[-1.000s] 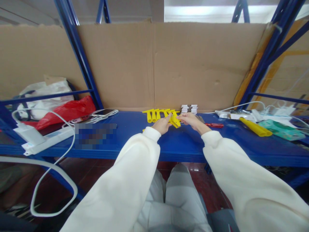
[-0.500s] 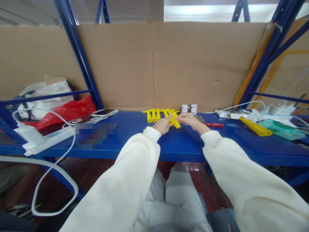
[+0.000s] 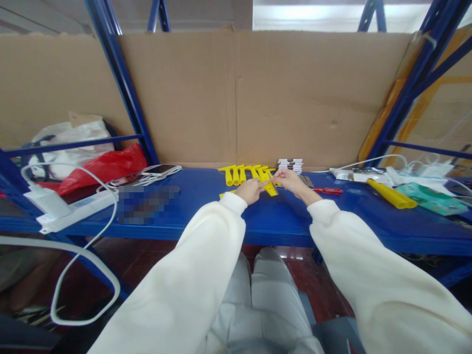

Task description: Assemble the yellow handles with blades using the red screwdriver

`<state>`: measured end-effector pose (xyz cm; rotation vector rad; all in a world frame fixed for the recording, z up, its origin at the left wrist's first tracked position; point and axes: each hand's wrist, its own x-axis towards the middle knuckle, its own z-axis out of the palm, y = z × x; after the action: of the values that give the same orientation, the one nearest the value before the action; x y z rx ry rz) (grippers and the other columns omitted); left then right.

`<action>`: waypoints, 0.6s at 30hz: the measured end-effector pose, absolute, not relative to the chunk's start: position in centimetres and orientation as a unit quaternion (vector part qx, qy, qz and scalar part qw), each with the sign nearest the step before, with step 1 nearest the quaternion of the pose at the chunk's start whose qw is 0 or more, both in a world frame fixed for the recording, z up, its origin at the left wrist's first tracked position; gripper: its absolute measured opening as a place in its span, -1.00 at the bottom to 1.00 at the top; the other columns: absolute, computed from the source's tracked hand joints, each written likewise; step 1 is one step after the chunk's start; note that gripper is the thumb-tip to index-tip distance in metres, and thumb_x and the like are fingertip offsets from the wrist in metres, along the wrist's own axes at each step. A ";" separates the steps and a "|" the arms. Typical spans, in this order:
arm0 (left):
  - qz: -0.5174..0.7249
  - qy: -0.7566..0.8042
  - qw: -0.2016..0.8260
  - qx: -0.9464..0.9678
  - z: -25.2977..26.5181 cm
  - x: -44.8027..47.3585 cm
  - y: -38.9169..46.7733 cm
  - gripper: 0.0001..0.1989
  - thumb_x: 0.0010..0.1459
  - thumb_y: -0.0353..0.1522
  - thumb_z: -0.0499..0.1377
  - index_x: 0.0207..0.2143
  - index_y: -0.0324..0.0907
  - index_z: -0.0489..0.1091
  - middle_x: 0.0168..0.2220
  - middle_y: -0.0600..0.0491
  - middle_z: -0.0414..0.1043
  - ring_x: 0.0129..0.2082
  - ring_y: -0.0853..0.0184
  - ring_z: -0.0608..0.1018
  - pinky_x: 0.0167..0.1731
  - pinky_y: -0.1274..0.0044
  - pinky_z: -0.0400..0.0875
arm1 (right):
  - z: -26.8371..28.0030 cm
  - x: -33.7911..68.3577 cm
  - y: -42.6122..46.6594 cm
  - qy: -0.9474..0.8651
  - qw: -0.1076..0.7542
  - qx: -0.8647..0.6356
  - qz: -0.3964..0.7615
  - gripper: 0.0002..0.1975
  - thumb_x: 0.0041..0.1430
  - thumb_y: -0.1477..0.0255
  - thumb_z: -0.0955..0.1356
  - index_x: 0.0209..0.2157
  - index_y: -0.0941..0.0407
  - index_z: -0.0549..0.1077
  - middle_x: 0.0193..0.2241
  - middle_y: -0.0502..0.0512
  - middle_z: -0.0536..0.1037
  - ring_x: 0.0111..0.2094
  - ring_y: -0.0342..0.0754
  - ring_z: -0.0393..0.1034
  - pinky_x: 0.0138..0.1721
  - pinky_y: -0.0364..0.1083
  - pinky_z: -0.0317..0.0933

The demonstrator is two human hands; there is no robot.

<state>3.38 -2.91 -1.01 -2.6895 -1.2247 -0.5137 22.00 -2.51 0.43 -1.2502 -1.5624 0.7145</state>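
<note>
A yellow plastic scraper-like tool (image 3: 271,189) is gripped by my left hand (image 3: 250,191), its wide end angled down to the right. Closed in a pinch, the fingers of my right hand (image 3: 290,182) meet the tool's upper side. A thin greyish sliver shows at those fingertips, too small to name. Just behind my hands, several similar yellow tools (image 3: 236,174) lie in a row. Part of another yellow piece (image 3: 221,195) shows by my left wrist. A stack of small white packs (image 3: 290,165) stands behind my right hand.
On the blue tabletop (image 3: 206,211), a red-handled screwdriver (image 3: 328,191) lies right of my right hand. Farther right are a yellow tube-like piece (image 3: 391,193) and a green packet (image 3: 431,197). A white power strip (image 3: 79,210) and phone (image 3: 161,170) lie left. Cardboard (image 3: 184,98) stands behind.
My right fingertips have shifted slightly up and left along the yellow tool. The tool's wide end has moved a little to the right. The view has shifted slightly.
</note>
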 end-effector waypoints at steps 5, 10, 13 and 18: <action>-0.159 -0.408 0.066 -0.897 -1.0 3.6 -3.3 -0.59 0.35 -0.40 0.06 0.18 -0.18 0.46 -0.05 -0.18 0.56 -0.01 0.13 0.60 0.02 0.36 0.45 | 0.2 22.4 -2.6 -0.618 0.499 -0.516 0.320 -0.79 0.02 0.44 0.46 -0.40 0.09 0.33 -0.65 -0.19 0.30 -0.65 -0.26 0.12 -0.62 -0.25 0.02; -0.176 -0.367 0.054 -0.912 -1.2 3.5 -3.1 -0.63 0.32 -0.39 0.13 0.13 -0.12 0.50 -0.07 -0.11 0.59 -0.03 0.18 0.62 0.01 0.40 0.47 | 0.1 22.3 -2.9 -0.615 0.432 -0.526 0.397 -0.86 0.20 0.56 0.38 -0.43 0.13 0.38 -0.74 -0.13 0.30 -0.70 -0.25 0.16 -0.68 -0.27 0.04; -0.185 -0.352 0.049 -0.916 -1.2 3.5 -3.1 -0.64 0.31 -0.39 0.14 0.12 -0.12 0.51 -0.06 -0.10 0.60 -0.04 0.19 0.62 0.02 0.41 0.47 | 0.0 22.3 -3.1 -0.593 0.430 -0.520 0.439 -0.84 0.27 0.60 0.33 -0.40 0.12 0.38 -0.74 -0.12 0.34 -0.71 -0.23 0.21 -0.65 -0.26 0.14; -0.202 -0.339 0.044 -0.918 -1.3 3.5 -2.9 -0.61 0.30 -0.40 0.14 0.16 -0.14 0.49 -0.03 -0.10 0.61 -0.03 0.20 0.62 0.04 0.41 0.47 | -0.1 22.3 -3.1 -0.581 0.432 -0.500 0.475 -0.84 0.30 0.59 0.33 -0.39 0.13 0.37 -0.69 -0.07 0.42 -0.68 -0.20 0.30 -0.59 -0.23 0.25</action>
<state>3.47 -2.93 -1.33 -2.8057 -1.0347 -0.6187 22.34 -3.14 -0.11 -1.2474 -1.4472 1.1847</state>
